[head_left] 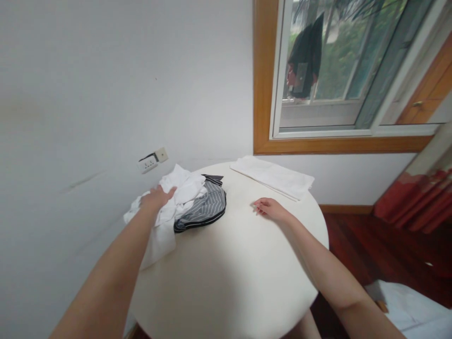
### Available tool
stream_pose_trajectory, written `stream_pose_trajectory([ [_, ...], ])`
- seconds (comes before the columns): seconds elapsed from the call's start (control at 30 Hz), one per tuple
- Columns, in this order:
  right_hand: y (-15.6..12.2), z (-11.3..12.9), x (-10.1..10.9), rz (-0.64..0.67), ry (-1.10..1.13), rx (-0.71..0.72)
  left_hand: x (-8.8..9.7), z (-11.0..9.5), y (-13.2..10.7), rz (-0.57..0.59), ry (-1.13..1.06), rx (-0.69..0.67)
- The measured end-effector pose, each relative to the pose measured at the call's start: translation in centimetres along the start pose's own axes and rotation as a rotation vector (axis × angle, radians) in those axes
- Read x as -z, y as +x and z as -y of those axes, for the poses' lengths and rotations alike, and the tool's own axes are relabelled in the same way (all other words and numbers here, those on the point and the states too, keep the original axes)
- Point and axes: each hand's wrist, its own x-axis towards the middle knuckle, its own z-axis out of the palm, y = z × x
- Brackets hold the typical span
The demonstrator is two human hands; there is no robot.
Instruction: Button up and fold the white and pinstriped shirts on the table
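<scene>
A heap of crumpled white clothes (187,183) lies at the left of the round table, against the wall. My left hand (155,197) rests on top of it, thumb spread away from the other fingers, which are partly hidden. Beside the white cloth, on its right, is a grey-and-black striped garment (205,207). My right hand (267,207) is over the right half of the table, holding nothing, its fingers loosely bent and apart. Behind that hand, a flat folded white cloth (273,176) lies near the back right edge.
The round white table (219,282) stands against a white wall with a socket (147,163) above the heap. A wood-framed window (265,94) is at the back right. Red curtain (416,202) hangs on the right, and white material (413,306) lies low at the bottom right.
</scene>
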Motion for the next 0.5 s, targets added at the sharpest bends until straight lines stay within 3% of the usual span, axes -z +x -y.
stream_pose_trajectory([
  [0.07, 0.4, -0.2, 0.4, -0.083, -0.133, 0.019, 1.4, -0.5, 0.0, -0.037, -0.009, 0.048],
  [0.13, 1.1, 0.0, 1.2, -0.213, -0.369, 0.062, 3.5, -1.4, -0.1, -0.145, -0.046, 0.048],
  [0.23, 2.9, 0.5, 2.9, -0.363, -0.787, 0.083, 6.4, -3.4, -1.2, -0.296, -0.116, -0.035],
  [0.3, 4.4, 0.9, 3.9, -0.411, -0.974, 0.023, 7.5, -5.2, -2.9, -0.377, -0.174, -0.130],
  [0.4, 6.9, 1.0, 4.7, -0.440, -1.123, -0.072, 6.9, -8.6, -6.8, -0.408, -0.348, -0.348],
  [0.5, 9.1, 0.7, 4.5, -0.420, -1.205, -0.114, 3.3, -12.2, -11.9, -0.300, -0.569, -0.566],
])
